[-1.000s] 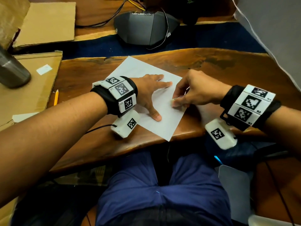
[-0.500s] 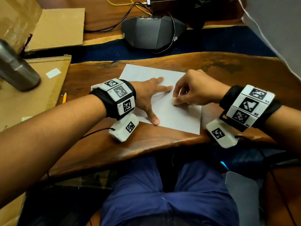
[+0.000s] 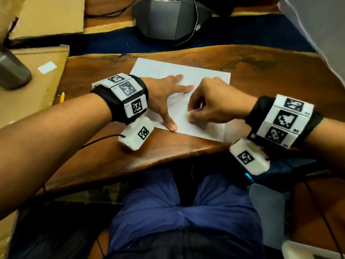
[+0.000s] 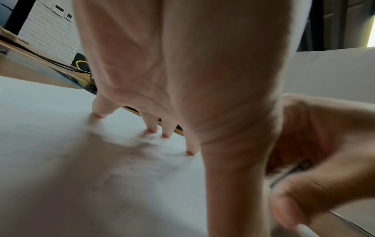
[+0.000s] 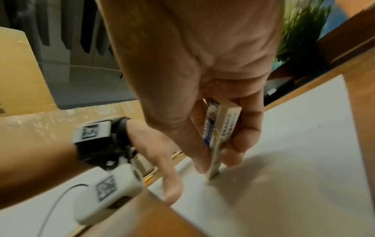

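Observation:
A white sheet of paper (image 3: 203,85) lies on the wooden table (image 3: 270,75). My left hand (image 3: 168,98) lies flat on it with fingers spread, pressing it down; the fingertips (image 4: 151,130) touch the paper (image 4: 61,144) near faint grey pencil marks (image 4: 142,160). My right hand (image 3: 211,105) pinches a white eraser (image 5: 220,136) in a blue-printed sleeve between thumb and fingers. The eraser's lower end rests on the paper (image 5: 304,144), just right of the left thumb (image 5: 168,181). In the head view only the eraser's tip (image 3: 189,115) shows.
A yellow pencil (image 3: 62,97) lies at the table's left edge beside cardboard sheets (image 3: 35,85). A metal tumbler (image 3: 11,70) stands at far left. A dark grey conference speaker (image 3: 168,17) with cables sits beyond the table. A white board (image 3: 317,28) leans at right.
The paper has turned from a diagonal lie to nearly square with the table edge. The right hand with the eraser has slid slightly toward me across the sheet. The left hand stays pressed flat.

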Demonstrator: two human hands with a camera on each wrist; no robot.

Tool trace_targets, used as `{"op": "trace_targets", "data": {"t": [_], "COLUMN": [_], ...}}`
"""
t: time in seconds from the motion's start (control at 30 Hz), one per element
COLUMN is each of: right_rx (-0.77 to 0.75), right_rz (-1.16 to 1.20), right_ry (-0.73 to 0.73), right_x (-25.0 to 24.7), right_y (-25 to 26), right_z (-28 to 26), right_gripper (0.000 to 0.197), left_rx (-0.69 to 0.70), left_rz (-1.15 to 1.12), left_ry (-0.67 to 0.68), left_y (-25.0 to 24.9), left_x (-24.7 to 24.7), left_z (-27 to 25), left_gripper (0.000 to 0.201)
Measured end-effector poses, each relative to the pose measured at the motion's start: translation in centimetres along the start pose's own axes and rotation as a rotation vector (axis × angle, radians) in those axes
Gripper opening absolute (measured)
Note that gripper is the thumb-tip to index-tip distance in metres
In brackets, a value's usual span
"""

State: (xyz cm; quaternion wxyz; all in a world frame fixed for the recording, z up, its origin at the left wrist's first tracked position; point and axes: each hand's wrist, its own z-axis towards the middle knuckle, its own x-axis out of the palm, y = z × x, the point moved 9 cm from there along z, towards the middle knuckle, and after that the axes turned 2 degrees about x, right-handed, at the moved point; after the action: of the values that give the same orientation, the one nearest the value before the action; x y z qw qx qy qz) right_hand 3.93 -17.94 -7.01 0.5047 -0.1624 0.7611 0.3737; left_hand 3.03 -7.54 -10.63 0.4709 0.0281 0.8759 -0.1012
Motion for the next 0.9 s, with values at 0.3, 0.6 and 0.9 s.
{"op": "trace_targets", "data": {"t": [0.3,0.6,0.9], "right_rx": [-0.003,-0.002,0.038], "right_rz": [0.016,0.042,0.098], "right_ry": [-0.002,0.004,0.057], "right_x": [-0.2,-0.4,-0.2], "right_y": [-0.7,-0.8,-1.6], "right_z": [0.2,0.4,0.4], "right_gripper": [0.015,0.014,0.011], "left_rx": [0.007,0.005,0.013], "left_rz": [-0.006,0.000,0.008], "left_ry": [0.012,0.015,0.013], "left_y": [0.0,-0.2,0.0], "left_x": [0.0,-0.1,0.0], "left_z": [0.0,-0.1,0.0], "left_gripper": [0.131,0.130,0.131]}}
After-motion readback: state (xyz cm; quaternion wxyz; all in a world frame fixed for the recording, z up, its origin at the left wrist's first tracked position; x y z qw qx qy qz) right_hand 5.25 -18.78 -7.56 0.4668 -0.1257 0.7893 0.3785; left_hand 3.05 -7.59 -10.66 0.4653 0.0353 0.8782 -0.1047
